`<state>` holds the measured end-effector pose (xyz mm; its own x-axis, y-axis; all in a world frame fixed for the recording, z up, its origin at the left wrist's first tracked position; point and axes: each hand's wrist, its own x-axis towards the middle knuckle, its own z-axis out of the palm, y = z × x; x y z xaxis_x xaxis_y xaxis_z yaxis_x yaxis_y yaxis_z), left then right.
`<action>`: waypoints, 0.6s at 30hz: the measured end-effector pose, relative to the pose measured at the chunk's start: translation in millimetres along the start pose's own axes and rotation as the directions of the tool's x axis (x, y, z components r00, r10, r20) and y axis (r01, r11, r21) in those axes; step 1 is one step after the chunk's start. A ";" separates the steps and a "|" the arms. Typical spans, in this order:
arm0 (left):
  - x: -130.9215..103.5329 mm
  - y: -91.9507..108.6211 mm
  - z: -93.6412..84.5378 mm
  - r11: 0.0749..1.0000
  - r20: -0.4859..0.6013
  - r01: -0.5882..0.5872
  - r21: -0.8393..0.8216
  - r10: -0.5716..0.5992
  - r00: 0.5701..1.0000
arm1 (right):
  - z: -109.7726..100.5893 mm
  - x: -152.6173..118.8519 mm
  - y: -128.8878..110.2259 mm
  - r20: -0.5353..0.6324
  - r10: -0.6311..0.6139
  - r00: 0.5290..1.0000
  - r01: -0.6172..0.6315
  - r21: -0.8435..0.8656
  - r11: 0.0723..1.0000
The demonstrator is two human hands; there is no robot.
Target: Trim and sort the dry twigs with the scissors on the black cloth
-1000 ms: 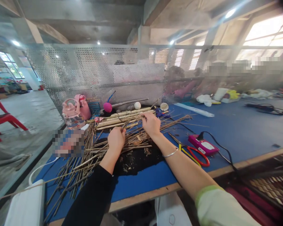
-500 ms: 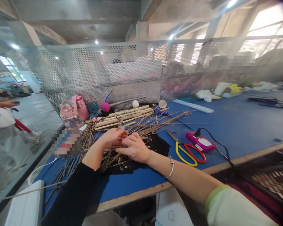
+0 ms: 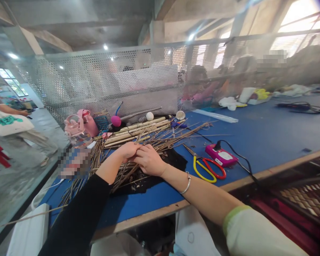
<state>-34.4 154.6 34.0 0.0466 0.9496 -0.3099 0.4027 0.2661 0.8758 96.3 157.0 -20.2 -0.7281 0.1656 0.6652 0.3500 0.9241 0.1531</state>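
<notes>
My left hand (image 3: 129, 150) and my right hand (image 3: 150, 161) meet over a heap of thin brown twigs (image 3: 122, 176). Both are closed with fingertips together, pinching at the twigs; the exact grip is hidden behind the fingers. A black cloth (image 3: 176, 160) lies under the heap. Longer dry twigs (image 3: 181, 139) spread out beyond my hands to the right. Right of the cloth rest scissors (image 3: 206, 170) with one yellow and one red handle.
Pale sticks (image 3: 138, 132), a pink ball (image 3: 116, 121) and a white ball (image 3: 149, 116) lie behind. A pink bottle (image 3: 88, 124) stands left. A magenta power socket (image 3: 221, 155) with a black cable sits right. A perforated metal screen (image 3: 96, 85) closes the back. A person walks at left.
My hands have come closer together and the left fingers, looser before, have closed against the right ones. The view has shifted slightly. The person at left has moved further into view.
</notes>
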 end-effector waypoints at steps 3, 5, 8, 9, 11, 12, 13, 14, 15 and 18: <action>1.4 1.1 -5.5 0.997 -0.120 -0.033 0.071 0.041 0.992 | -5.0 -2.8 5.6 -0.019 0.035 0.999 -0.033 0.090 0.995; -0.8 0.6 -11.4 0.992 -0.171 -0.035 0.118 0.055 0.984 | -8.4 -5.3 15.2 -0.072 0.193 0.979 -0.182 0.135 0.974; -6.4 -4.2 -18.9 0.980 -0.234 -0.035 0.197 0.082 0.969 | -13.7 -9.3 42.0 0.012 0.551 0.834 -0.551 0.034 0.834; -8.1 -6.8 -20.3 0.973 -0.256 -0.039 0.228 0.099 0.962 | -14.9 -10.4 53.4 0.071 0.647 0.759 -0.645 -0.047 0.762; -10.8 -12.5 -21.2 0.955 -0.293 -0.059 0.291 0.147 0.945 | -15.1 -11.9 76.6 0.150 0.736 0.660 -0.720 -0.152 0.677; -11.6 -15.3 -20.9 0.944 -0.305 -0.074 0.322 0.177 0.936 | -13.8 -12.3 87.2 0.185 0.755 0.629 -0.731 -0.189 0.656; -12.3 -17.7 -20.4 0.932 -0.313 -0.092 0.350 0.209 0.926 | -11.6 -12.6 96.3 0.216 0.763 0.609 -0.732 -0.219 0.646; -12.9 -19.6 -19.9 0.920 -0.316 -0.110 0.377 0.239 0.918 | -8.9 -12.7 103.8 0.251 0.770 0.586 -0.729 -0.252 0.637; -13.6 -20.8 -19.7 0.907 -0.316 -0.124 0.402 0.265 0.911 | -5.8 -12.8 109.7 0.287 0.774 0.564 -0.721 -0.285 0.631; -18.3 -20.0 -23.6 0.878 -0.308 -0.136 0.459 0.300 0.903 | 1.7 -14.2 119.2 0.373 0.763 0.528 -0.685 -0.345 0.642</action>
<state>-64.8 135.8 30.9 -0.1187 0.9882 0.0973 0.7665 0.0289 0.6416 147.4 265.4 -12.7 -0.3367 0.9211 0.1954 0.9267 0.3610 -0.1049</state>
